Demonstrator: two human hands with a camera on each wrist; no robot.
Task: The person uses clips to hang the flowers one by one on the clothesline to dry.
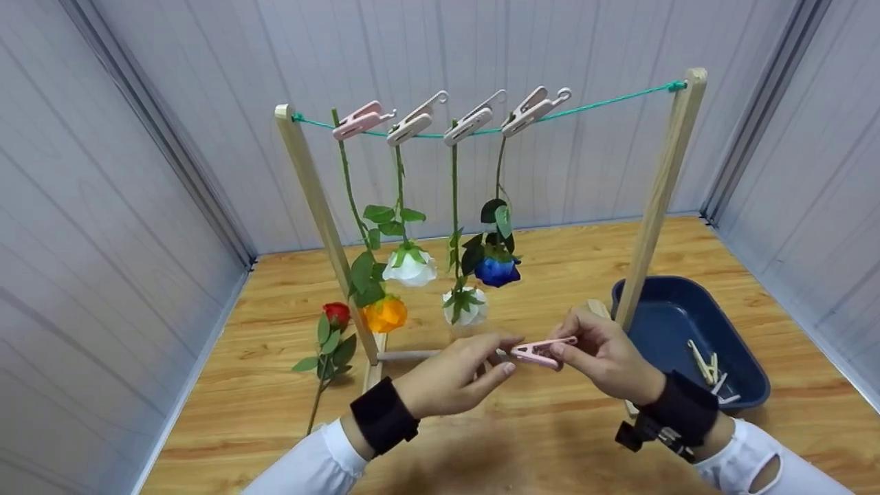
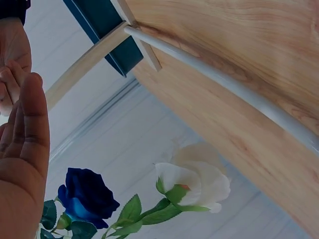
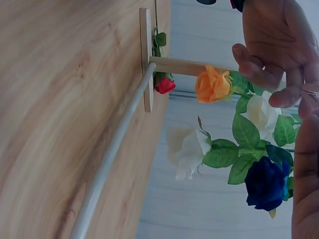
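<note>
A pink clothespin is pinched between the thumb and fingers of my right hand, low in front of the rack. My left hand reaches toward its other end with loosely bent fingers; whether they touch it I cannot tell. Above, more clothespins clip upside-down roses to a green cord: an orange rose, a white rose, another white rose and a blue rose. In the left wrist view, the blue rose hangs close to the left hand.
Wooden posts hold the cord, with a pale bar low between them. A red rose lies on the table at left. At right a dark blue basin contains several clothespins. Panel walls surround the table.
</note>
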